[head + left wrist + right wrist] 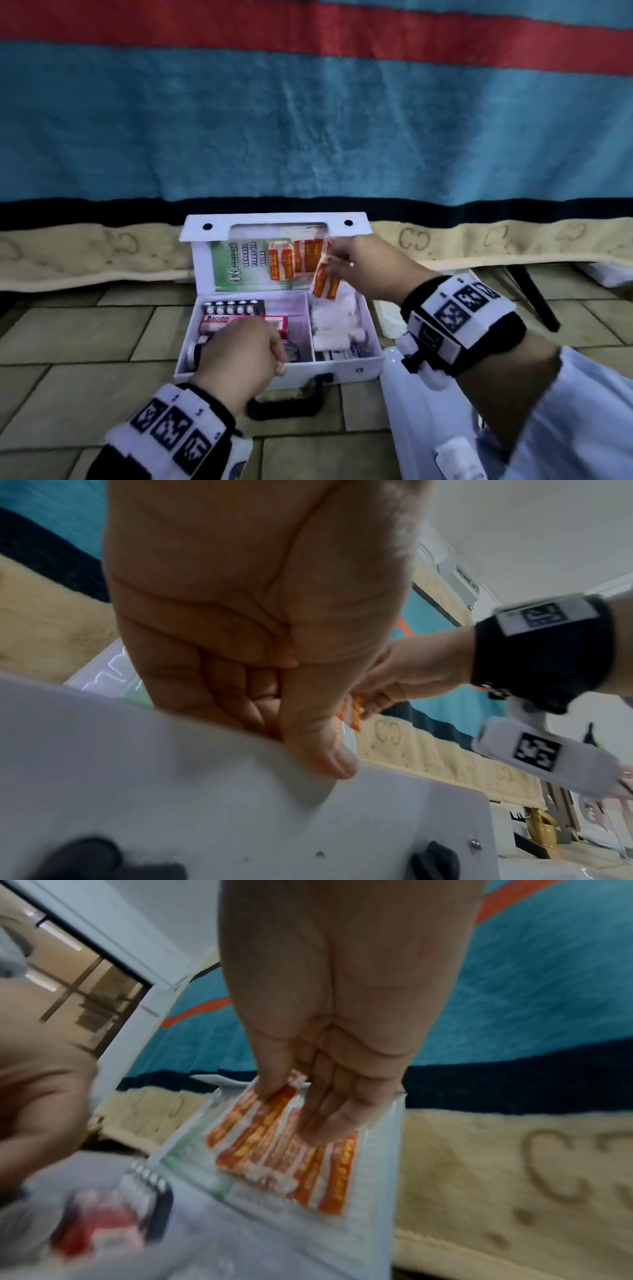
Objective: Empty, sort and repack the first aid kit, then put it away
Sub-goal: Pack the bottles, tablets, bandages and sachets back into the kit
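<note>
The white first aid kit (346,371) stands open on the tiled floor with its lid (205,260) upright. A green guide leaflet (236,267) and orange plaster strips (284,263) sit in the lid. My right hand (342,263) pinches a bunch of these orange plasters (329,1177) at the lid's right side, and one strip (325,284) hangs below the fingers. My left hand (250,346) grips the kit's front wall (171,791), thumb (322,753) outside and fingers inside. A pink Bacidin box (219,322) and a blister pack (233,307) lie in the left compartment. White bandages (335,318) fill the right one.
A bed with a blue and red blanket (308,120) and a beige mattress edge (479,240) rises right behind the kit. The kit's black handle (287,404) lies on the tiles at the front. A white plastic object (428,428) lies to the right, and a black leg (534,298) stands beyond it.
</note>
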Action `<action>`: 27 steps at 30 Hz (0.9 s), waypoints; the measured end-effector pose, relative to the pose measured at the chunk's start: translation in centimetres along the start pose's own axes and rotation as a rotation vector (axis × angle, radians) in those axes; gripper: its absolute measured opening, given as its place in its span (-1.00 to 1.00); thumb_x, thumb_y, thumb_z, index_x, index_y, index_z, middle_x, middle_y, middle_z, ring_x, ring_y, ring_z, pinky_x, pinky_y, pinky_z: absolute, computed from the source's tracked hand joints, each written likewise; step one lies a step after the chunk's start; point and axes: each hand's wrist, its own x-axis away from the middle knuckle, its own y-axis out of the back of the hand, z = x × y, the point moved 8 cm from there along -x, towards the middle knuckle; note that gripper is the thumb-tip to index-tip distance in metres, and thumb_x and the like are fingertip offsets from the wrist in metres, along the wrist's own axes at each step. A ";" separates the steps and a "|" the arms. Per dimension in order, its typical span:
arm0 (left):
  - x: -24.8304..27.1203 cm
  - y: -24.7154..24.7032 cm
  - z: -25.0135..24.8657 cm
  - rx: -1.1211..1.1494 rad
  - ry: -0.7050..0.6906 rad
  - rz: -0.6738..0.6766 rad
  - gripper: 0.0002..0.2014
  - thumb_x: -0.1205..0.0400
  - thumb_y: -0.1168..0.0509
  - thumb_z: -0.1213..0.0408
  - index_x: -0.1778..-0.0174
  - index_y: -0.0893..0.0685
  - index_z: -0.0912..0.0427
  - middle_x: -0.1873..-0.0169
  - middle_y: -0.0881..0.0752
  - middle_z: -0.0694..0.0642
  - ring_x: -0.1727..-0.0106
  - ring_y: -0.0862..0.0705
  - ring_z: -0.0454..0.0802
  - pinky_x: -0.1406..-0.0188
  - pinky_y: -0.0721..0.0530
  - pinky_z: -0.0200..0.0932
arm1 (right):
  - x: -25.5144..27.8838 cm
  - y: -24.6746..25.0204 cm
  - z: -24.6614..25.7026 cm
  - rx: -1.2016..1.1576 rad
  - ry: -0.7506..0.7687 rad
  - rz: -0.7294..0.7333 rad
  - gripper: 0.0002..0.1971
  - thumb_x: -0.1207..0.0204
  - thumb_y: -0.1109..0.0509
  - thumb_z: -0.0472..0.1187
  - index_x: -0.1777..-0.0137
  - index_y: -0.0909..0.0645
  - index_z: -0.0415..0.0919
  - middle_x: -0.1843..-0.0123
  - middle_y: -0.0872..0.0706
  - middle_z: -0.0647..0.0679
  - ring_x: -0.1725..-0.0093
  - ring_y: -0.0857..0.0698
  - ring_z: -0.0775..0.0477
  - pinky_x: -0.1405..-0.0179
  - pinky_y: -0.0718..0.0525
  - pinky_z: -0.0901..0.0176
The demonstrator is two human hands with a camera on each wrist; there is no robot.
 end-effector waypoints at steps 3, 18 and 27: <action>0.0 0.1 0.0 0.004 0.007 -0.001 -0.93 -0.43 -0.50 0.24 0.32 -0.78 -0.04 0.22 -0.83 -0.10 0.06 -0.73 -0.21 0.09 -0.60 -0.36 | -2.5 3.0 0.6 -0.161 -0.017 -0.277 -0.81 -0.60 -0.32 -0.14 0.01 -0.65 -0.28 0.13 -0.74 -0.18 0.11 -0.67 -0.16 0.16 -0.53 0.08; 0.0 0.4 0.7 0.069 0.057 -0.031 -0.87 -0.47 -0.42 0.33 0.30 -0.80 0.00 0.55 -0.69 -0.19 0.12 -0.74 -0.26 0.03 -0.67 -0.30 | -5.8 3.6 2.2 -0.174 0.033 -0.486 -0.84 -0.54 -0.40 -0.10 0.01 -0.73 -0.16 0.04 -0.71 -0.09 0.12 -0.54 0.04 0.11 -0.42 0.28; -0.1 0.2 0.7 0.063 0.060 -0.016 -0.84 -0.46 -0.43 0.35 0.36 -0.78 -0.02 0.48 -0.74 -0.22 0.13 -0.74 -0.28 -0.02 -0.68 -0.29 | -6.1 1.9 2.7 0.013 0.049 -0.259 -0.87 -0.43 -0.50 -0.17 0.05 -0.80 -0.12 0.02 -0.75 -0.08 -0.08 -0.63 -0.10 -0.06 -0.58 0.12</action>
